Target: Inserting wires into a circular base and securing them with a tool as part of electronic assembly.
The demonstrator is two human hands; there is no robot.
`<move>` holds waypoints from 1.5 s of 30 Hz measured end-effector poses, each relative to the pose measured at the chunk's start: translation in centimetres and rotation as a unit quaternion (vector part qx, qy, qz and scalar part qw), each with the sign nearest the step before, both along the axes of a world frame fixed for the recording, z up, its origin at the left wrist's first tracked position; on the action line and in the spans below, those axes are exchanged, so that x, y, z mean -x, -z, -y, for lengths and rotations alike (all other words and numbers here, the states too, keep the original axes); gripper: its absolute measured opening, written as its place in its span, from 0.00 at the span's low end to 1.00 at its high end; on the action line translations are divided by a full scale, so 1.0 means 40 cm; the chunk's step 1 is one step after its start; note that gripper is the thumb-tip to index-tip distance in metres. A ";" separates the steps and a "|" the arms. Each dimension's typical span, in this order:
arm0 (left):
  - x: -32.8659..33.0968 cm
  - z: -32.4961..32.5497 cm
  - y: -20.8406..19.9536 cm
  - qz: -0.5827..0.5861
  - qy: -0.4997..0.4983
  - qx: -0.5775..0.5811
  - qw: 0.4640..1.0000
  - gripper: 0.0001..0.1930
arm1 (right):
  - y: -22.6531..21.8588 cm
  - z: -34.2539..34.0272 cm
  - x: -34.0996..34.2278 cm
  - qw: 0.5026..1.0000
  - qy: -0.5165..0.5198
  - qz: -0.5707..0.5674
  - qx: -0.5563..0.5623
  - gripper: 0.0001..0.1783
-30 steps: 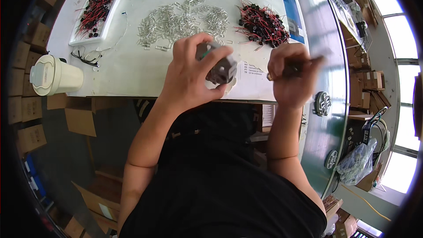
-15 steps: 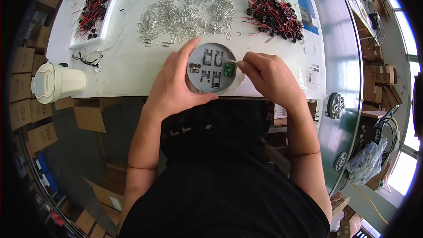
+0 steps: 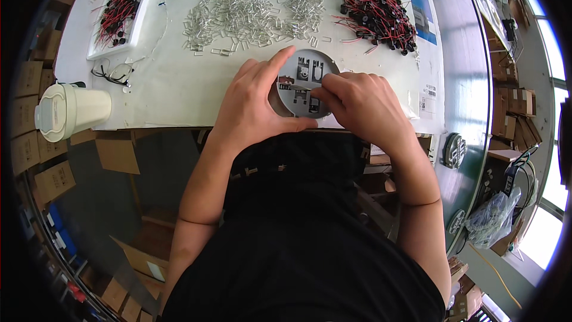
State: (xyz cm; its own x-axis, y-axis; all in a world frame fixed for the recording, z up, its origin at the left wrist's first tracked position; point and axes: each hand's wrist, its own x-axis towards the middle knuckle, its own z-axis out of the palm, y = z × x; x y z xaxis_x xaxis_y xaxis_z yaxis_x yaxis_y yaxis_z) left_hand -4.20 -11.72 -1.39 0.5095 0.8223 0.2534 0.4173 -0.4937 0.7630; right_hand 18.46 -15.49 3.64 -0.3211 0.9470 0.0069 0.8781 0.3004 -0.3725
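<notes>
A round grey plastic housing (image 3: 305, 84) is held above the table's near edge, its inner side with several small slots and metal parts facing up. My left hand (image 3: 251, 100) grips its left rim, index finger at the top and thumb along the bottom. Over the right half of the housing, my right hand (image 3: 368, 102) is pinched, with its fingertips near the middle slots. Whatever those fingertips hold is hidden or too small to make out. The housing's right side lies under this hand.
Clear U-shaped pieces (image 3: 244, 16) are heaped beyond my hands. Black round parts with red wires lie in a pile (image 3: 381, 16) at the right and in a white tray (image 3: 136, 30) at the left. Glasses (image 3: 113, 73) and a cream lidded cup (image 3: 89, 110) stand near the left edge.
Both hands and the housing have shifted right. My right fingertips have moved from the housing's right rim inward over its face, and the green circuit board there is now covered.
</notes>
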 end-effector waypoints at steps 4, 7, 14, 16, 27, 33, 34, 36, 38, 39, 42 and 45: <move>-0.001 -0.001 0.003 0.002 0.001 -0.006 1.000 0.58 | 0.002 0.000 0.001 1.000 -0.003 0.003 -0.002 0.16; -0.001 -0.002 0.006 0.004 0.003 -0.008 1.000 0.58 | 0.006 0.002 0.002 1.000 -0.005 0.004 -0.009 0.16; -0.002 -0.004 0.005 0.003 0.011 -0.004 1.000 0.58 | 0.018 0.003 0.015 0.998 -0.024 0.018 -0.050 0.16; -0.008 -0.008 0.006 0.005 0.011 -0.011 1.000 0.58 | 0.008 0.007 0.033 0.999 -0.014 0.041 -0.028 0.15; 0.002 -0.003 0.034 -0.001 -0.002 -0.023 1.000 0.60 | -0.059 -0.014 0.055 0.994 -0.047 0.102 0.000 0.14; 0.002 -0.010 0.032 0.004 0.006 -0.023 1.000 0.60 | -0.050 -0.013 0.040 0.992 -0.042 0.115 0.006 0.15; 0.003 -0.010 0.031 0.004 0.005 -0.014 1.000 0.60 | -0.044 -0.015 0.037 0.992 -0.042 0.115 0.007 0.15; 0.003 -0.012 0.028 0.005 0.005 -0.012 1.000 0.60 | -0.035 -0.022 0.034 0.993 -0.041 0.108 0.014 0.15; 0.006 -0.012 0.031 0.010 0.006 -0.010 1.000 0.60 | -0.018 -0.027 0.026 0.993 -0.039 0.106 0.017 0.16; 0.008 -0.010 0.029 0.011 0.004 -0.013 1.000 0.60 | -0.012 -0.033 0.014 0.995 -0.046 0.082 0.024 0.16; 0.008 -0.003 0.027 0.010 -0.002 -0.021 1.000 0.60 | -0.008 -0.035 -0.017 0.997 -0.061 0.037 0.036 0.16; 0.039 -0.001 0.012 0.074 0.033 0.071 0.994 0.55 | -0.022 -0.006 -0.036 0.989 0.034 -0.122 0.081 0.16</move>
